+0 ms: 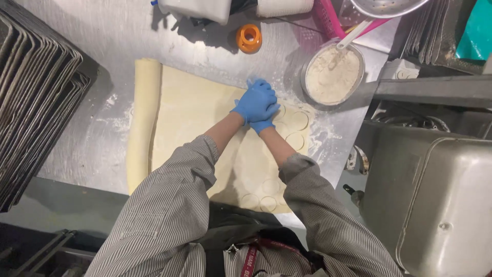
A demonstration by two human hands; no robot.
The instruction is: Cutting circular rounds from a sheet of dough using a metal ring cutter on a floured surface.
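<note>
Head view: left hand [254, 101] stacked over right hand [262, 124], pressing down on dough sheet [189, 110], probably closed on a hidden cutter. Cut circles [297, 131] at 3 o'clock; next press needs uncut dough.

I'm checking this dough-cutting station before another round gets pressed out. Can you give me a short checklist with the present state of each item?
1. Both hands gloved: ok. The left hand lies stacked over the right hand, both in blue gloves.
2. Cutter under the hands: cannot tell, the hands hide it.
3. Uncut dough left: ok. The dough sheet is whole to the left of the hands; cut circles mark its right side.
4. Flour within reach: ok. The flour bowl sits right of the sheet, with a scoop in it.
5. Sheet lying flat: not ok. Its left edge is rolled up.
</note>
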